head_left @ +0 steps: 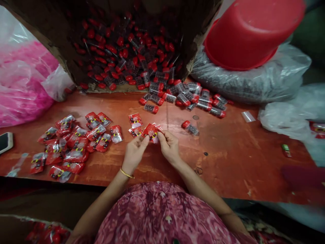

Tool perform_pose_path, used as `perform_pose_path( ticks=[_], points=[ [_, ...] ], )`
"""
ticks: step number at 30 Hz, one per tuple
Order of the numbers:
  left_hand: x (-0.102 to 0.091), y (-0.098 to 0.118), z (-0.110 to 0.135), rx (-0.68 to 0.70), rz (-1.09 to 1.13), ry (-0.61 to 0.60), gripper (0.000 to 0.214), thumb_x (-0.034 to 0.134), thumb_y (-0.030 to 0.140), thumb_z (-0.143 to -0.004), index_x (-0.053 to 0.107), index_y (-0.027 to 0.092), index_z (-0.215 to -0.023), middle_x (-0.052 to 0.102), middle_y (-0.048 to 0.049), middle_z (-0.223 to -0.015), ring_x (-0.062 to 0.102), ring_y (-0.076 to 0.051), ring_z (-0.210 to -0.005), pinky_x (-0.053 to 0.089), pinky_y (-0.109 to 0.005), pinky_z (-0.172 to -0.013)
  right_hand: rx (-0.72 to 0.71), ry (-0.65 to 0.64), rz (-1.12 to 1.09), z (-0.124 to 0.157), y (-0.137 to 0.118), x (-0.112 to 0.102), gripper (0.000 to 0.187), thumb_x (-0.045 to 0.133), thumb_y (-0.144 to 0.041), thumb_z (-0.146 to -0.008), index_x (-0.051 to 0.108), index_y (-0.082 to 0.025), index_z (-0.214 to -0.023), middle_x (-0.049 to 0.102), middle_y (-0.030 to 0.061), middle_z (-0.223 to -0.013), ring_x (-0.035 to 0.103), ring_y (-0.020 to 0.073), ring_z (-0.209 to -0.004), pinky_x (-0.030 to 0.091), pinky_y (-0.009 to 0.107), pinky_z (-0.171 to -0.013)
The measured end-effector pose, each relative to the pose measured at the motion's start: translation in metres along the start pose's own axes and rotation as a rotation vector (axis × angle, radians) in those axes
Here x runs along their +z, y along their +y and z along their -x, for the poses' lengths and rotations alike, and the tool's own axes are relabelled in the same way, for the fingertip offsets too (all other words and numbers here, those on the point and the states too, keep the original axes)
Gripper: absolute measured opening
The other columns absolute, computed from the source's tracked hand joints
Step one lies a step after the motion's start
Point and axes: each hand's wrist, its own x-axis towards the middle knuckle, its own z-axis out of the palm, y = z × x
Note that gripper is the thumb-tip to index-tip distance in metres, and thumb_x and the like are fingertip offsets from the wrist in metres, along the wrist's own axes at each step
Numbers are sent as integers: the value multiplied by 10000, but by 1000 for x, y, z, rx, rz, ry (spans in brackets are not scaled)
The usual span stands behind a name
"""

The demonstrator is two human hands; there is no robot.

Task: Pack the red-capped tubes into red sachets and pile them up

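Between my two hands is a small red printed packet (pixel 150 131), pinched at its sides above the table. The fingers of my left hand (pixel 135 150) are closed on its left edge, and a gold bangle circles that wrist. My right hand (pixel 169 145) grips its right edge with thumb and fingers. Just beyond lie a red printed card (pixel 135 120) and another small packet (pixel 135 131), partly hidden by the held one. A clear tube with a red cap and dark beads (pixel 190 128) lies on its side right of my right hand.
A pile of red packets (pixel 73 142) covers the table's left part. Behind, a cardboard box (pixel 50 37) spills red-capped tubes (pixel 182 96) onto the table (pixel 228 156). A red bucket (pixel 243 37) rests on a filled plastic bag (pixel 254 81). A phone (pixel 6 142) lies far left.
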Motion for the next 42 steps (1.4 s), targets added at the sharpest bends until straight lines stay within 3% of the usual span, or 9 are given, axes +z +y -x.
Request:
perform_pose_path(
  ticks=[5, 13, 18, 20, 23, 28, 32, 36, 42],
  points=[
    [20, 7, 5, -121, 413, -28, 328, 729, 411, -621, 698, 165, -836, 699, -23, -835, 613, -138, -787, 484, -236, -719, -95, 36, 143, 5, 4, -4, 349, 414, -345, -868, 434, -212, -547, 413, -35, -525, 379, 106, -510, 329, 250, -534],
    [32, 18, -8, -314, 603, 7, 395, 836, 391, -405, 626, 139, -624, 643, 17, -627, 575, -93, -610, 465, -204, -590, -146, 23, 223, 3, 6, -8, 270, 379, -316, -903, 549, -204, -725, 543, 2, -654, 490, 128, -604, 398, 256, -600],
    [23, 17, -20, -364, 582, 2, 408, 825, 421, -430, 605, 138, -623, 640, 30, -594, 571, -75, -558, 439, -182, -567, -262, 91, 657, -12, 17, -64, 274, 448, -389, -859, 593, -170, -938, 639, 94, -925, 550, 217, -891, 424, 360, -814],
    [19, 18, -24, -375, 597, -8, 391, 819, 416, -456, 607, 147, -644, 654, 31, -607, 587, -79, -564, 438, -183, -568, -225, 143, 938, -20, 30, -98, 460, 558, -450, -768, 560, -114, -1082, 605, 177, -1092, 520, 294, -989, 397, 448, -866],
    [16, 22, -25, -395, 636, -36, 347, 807, 396, -504, 613, 161, -669, 673, 31, -633, 605, -86, -572, 440, -188, -566, -132, 141, 1109, -25, 49, -130, 415, 487, -386, -809, 571, -90, -1086, 602, 215, -1115, 529, 322, -973, 406, 479, -834],
    [16, 25, -24, -428, 660, -61, 332, 807, 373, -519, 624, 172, -710, 678, 32, -646, 607, -91, -569, 449, -196, -554, -117, 125, 740, -2, 36, -113, 331, 342, -330, -884, 588, -150, -1013, 659, 98, -833, 588, 204, -718, 468, 331, -662],
    [14, 23, -22, -382, 599, -78, 384, 806, 429, -490, 625, 156, -689, 667, 20, -628, 600, -92, -570, 453, -198, -567, -44, -54, 330, 23, -5, -81, 268, 379, -307, -881, 608, -175, -920, 629, 11, -680, 555, 127, -552, 440, 230, -511],
    [14, 23, -20, -322, 544, -87, 401, 809, 446, -462, 640, 137, -655, 661, 17, -621, 578, -81, -580, 455, -200, -604, -10, -192, 198, 28, -29, -68, 224, 432, -286, -841, 628, -180, -822, 622, -2, -655, 568, 112, -562, 448, 207, -516],
    [16, 19, -17, -180, 519, -121, 356, 807, 395, -494, 676, 135, -699, 667, 15, -664, 562, -82, -622, 445, -212, -648, 299, -293, 19, 22, -24, -61, 306, 448, -404, -816, 623, -153, -829, 541, -30, -501, 480, 84, -396, 379, 183, -379]
  ],
)
